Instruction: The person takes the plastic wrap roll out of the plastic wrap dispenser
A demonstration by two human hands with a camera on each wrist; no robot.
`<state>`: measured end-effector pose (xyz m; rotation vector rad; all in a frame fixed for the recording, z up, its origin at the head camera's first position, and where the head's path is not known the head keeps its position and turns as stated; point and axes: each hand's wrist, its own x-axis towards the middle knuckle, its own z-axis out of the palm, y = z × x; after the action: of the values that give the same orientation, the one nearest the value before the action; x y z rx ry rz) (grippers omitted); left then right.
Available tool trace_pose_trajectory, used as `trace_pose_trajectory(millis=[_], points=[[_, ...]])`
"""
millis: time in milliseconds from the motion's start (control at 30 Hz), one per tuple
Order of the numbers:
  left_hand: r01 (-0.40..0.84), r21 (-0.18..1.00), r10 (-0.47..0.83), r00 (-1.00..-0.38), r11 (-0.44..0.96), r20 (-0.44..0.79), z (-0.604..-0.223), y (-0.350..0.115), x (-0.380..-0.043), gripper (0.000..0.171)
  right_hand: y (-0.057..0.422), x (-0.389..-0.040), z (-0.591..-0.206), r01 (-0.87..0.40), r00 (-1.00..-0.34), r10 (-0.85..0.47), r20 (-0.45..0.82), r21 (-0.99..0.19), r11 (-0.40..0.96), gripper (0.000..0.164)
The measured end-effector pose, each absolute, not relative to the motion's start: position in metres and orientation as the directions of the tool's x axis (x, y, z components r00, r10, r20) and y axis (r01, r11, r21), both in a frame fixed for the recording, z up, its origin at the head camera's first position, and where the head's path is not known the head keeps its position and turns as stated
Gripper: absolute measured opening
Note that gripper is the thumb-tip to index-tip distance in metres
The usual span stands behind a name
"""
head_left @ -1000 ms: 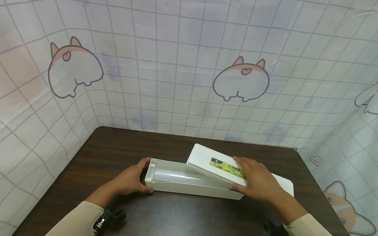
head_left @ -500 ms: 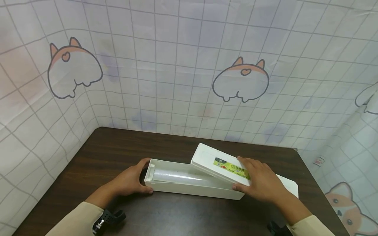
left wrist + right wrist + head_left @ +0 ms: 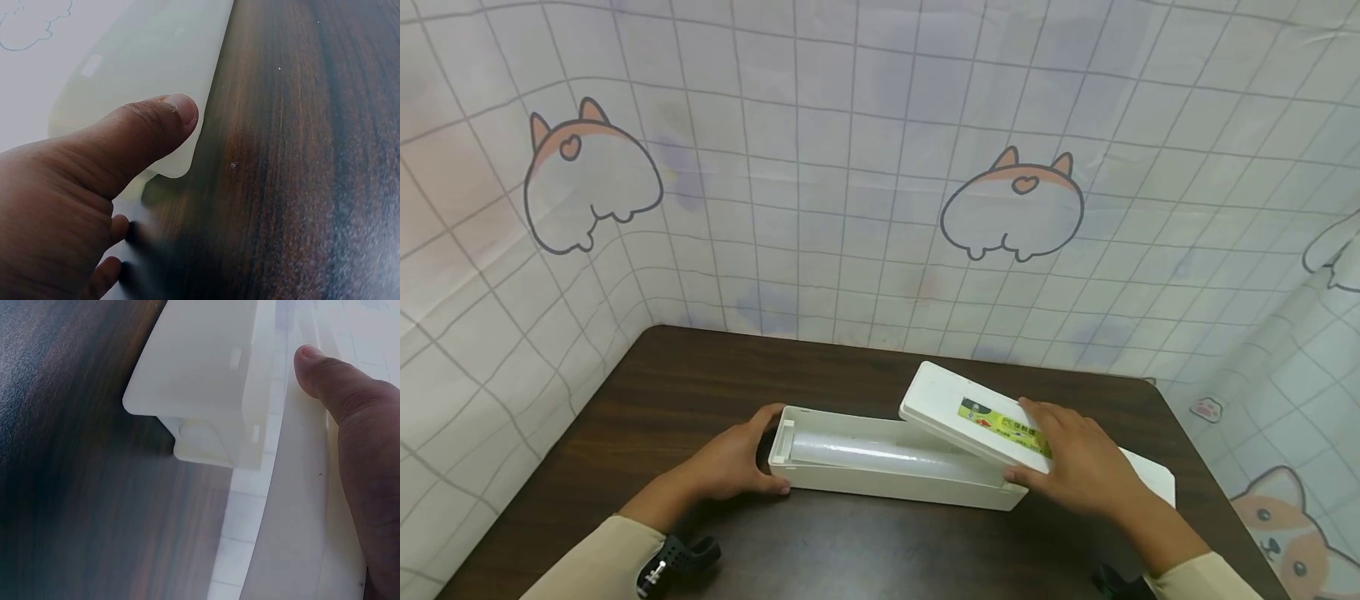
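A long white plastic-wrap box (image 3: pixel 898 488) lies on the table with a shiny roll of clear wrap (image 3: pixel 865 452) inside it. My left hand (image 3: pixel 737 454) grips the box's left end, thumb on the front wall, as the left wrist view also shows. My right hand (image 3: pixel 1078 458) holds the white lid (image 3: pixel 936 396), which has a yellow-green label (image 3: pixel 1003 427). The lid is raised and angled across the box's right part, hiding that end of the roll. In the right wrist view, the thumb (image 3: pixel 337 381) presses along the lid's side, apart from the box's end (image 3: pixel 206 440).
The dark wood-grain table (image 3: pixel 715 383) runs back to a white gridded curtain (image 3: pixel 820 208) printed with cartoon corgis. The curtain also hangs along the left and right sides. Black straps (image 3: pixel 673 560) sit at the wrists.
My right hand has moved the lid to the right, uncovering more of the roll. The left hand keeps its grip on the box, which has barely shifted.
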<state>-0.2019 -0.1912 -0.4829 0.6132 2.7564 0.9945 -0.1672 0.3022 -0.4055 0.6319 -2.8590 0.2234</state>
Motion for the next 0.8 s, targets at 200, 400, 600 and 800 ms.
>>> trace_pose_trajectory(millis=[200, 400, 600, 800], points=[[0.349, 0.630, 0.436, -0.900, 0.694, 0.019, -0.484, -0.192, -0.201, 0.116, 0.307, -0.166, -0.407, -0.425, -0.889, -0.393, 0.234, -0.105, 0.899, 0.103], [0.354, 0.617, 0.436, -0.900, 0.703, 0.020, -0.483, -0.192, -0.202, 0.116, 0.311, -0.164, -0.407, -0.400, -0.902, -0.367, 0.227, -0.123, 0.908, 0.103], [0.359, 0.618, 0.438, -0.898, 0.699, 0.027, -0.484, -0.192, -0.201, 0.116, 0.315, -0.162, -0.406, -0.375, -0.915, -0.343, 0.214, -0.132, 0.918, 0.104], [0.353, 0.626, 0.436, -0.900, 0.695, 0.023, -0.485, -0.193, -0.201, 0.116, 0.320, -0.160, -0.407, -0.350, -0.924, -0.317, 0.212, -0.136, 0.927, 0.105]])
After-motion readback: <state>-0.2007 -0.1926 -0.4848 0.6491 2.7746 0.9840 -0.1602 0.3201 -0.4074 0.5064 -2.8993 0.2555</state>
